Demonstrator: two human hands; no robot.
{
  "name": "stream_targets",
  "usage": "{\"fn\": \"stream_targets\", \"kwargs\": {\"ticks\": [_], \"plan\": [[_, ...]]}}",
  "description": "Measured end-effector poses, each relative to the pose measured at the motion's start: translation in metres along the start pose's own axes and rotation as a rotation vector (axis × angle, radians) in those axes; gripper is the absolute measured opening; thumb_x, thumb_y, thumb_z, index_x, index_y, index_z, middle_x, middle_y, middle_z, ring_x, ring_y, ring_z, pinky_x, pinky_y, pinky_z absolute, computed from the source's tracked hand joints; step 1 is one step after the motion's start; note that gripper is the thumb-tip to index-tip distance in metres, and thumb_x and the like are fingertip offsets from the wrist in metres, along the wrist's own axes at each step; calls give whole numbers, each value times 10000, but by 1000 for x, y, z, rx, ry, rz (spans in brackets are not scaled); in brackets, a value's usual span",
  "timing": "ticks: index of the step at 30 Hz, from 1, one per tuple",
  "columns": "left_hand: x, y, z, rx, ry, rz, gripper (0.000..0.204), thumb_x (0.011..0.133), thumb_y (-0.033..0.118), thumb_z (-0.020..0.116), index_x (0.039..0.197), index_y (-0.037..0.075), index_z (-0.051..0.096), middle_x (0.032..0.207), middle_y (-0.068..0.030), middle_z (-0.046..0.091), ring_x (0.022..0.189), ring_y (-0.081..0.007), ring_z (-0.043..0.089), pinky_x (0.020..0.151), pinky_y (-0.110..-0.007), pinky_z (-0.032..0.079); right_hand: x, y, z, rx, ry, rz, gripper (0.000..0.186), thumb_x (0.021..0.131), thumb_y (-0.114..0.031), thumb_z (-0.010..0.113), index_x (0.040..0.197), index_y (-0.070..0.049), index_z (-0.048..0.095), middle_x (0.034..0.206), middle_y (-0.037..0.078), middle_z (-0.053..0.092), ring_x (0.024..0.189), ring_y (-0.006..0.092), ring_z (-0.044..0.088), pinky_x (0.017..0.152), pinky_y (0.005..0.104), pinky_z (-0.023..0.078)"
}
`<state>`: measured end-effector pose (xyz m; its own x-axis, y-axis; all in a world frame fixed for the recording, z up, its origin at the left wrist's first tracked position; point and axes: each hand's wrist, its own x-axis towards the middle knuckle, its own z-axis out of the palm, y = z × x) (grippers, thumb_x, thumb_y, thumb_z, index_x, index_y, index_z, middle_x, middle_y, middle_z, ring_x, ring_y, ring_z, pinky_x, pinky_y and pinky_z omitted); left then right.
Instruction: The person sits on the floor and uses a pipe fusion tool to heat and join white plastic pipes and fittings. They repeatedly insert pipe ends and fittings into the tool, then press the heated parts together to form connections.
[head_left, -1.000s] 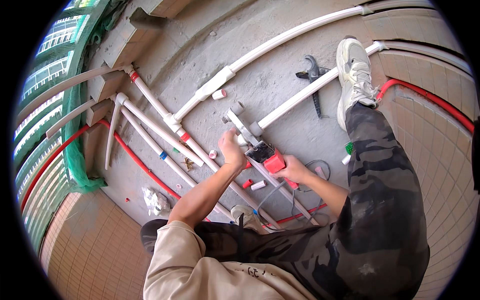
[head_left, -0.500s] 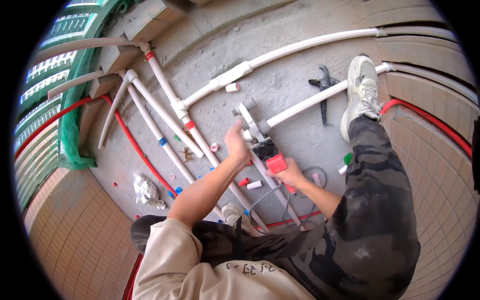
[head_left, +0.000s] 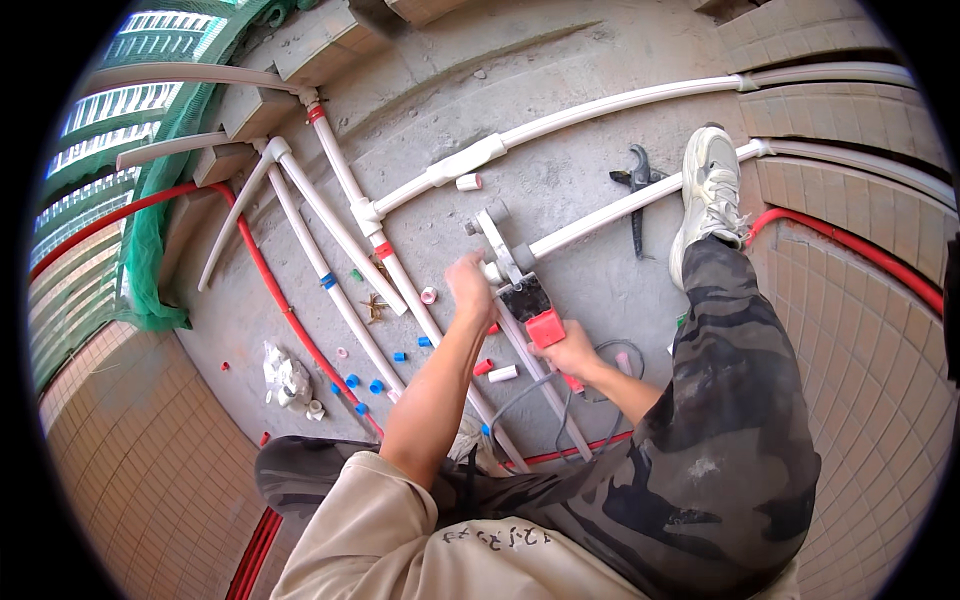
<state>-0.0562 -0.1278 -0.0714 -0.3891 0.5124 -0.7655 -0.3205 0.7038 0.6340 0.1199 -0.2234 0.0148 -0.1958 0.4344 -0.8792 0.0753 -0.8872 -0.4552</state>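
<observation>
My right hand [head_left: 566, 350] is closed round the red handle of a pipe fusion welder [head_left: 525, 298]. The welder has a black middle part and a flat grey heating plate with round dies. Against the plate's right side sits the end of a long white pipe [head_left: 612, 208]. On the plate's left side, my left hand [head_left: 468, 287] is closed on a small white pipe fitting [head_left: 491, 272], which touches a die; the fingers hide most of it. Below the welder lies another white pipe [head_left: 540, 375], partly covered by my right hand.
Black pipe cutters [head_left: 638, 205] lie under the long pipe, near my shoe [head_left: 712, 190]. Joined white pipes [head_left: 350, 180] and a red pipe [head_left: 262, 260] cross the concrete floor. Several blue caps [head_left: 377, 386], a plastic bag [head_left: 286, 378] and a grey cable [head_left: 510, 402] lie about.
My view has shifted slightly, and my left forearm stands more upright, uncovering several blue caps. Both hands keep their hold, and the welder stays at the pipe's end.
</observation>
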Motion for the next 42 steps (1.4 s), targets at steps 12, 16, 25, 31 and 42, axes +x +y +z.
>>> {"fn": "stream_targets", "kwargs": {"ticks": [12, 16, 25, 31, 42], "plan": [[-19, 38, -34, -288, -17, -210, 251, 901, 164, 529, 966, -52, 640, 793, -143, 659, 696, -291, 667, 694, -432, 565, 8, 3, 27, 7, -162, -41, 150, 799, -110, 774, 794, -7, 665, 626, 39, 616, 474, 133, 547, 462, 332, 439], [-45, 63, -52, -220, 8, -162, 232, 926, 170, 513, 957, -25, 634, 804, -133, 671, 665, -293, 678, 594, -447, 562, 0, 10, 43, 138, -285, -31, 132, 799, -109, 780, 847, -24, 691, 674, 21, 614, 522, 112, 552, 485, 311, 442], [-132, 100, 11, 113, -225, 100, 311, 951, 230, 529, 736, 6, 544, 700, -85, 534, 530, -206, 580, 357, -360, 469, -112, -35, 6, 403, -103, 50, 318, 767, -22, 792, 1077, -11, 724, 759, -16, 635, 599, 68, 539, 510, 248, 415], [-126, 95, -5, 305, -260, 234, 263, 938, 197, 528, 771, 10, 607, 732, -68, 587, 586, -186, 584, 490, -334, 469, -107, -22, 12, 376, -79, -36, 300, 749, -11, 791, 1042, 6, 729, 801, 1, 671, 619, 72, 569, 516, 246, 429], [-76, 57, -44, 405, -130, 369, 223, 914, 191, 529, 824, 33, 656, 753, -58, 641, 665, -190, 621, 616, -324, 494, -94, -16, 33, 268, 19, -61, 174, 775, 8, 792, 935, 5, 723, 739, 12, 669, 560, 82, 567, 496, 252, 442]]}}
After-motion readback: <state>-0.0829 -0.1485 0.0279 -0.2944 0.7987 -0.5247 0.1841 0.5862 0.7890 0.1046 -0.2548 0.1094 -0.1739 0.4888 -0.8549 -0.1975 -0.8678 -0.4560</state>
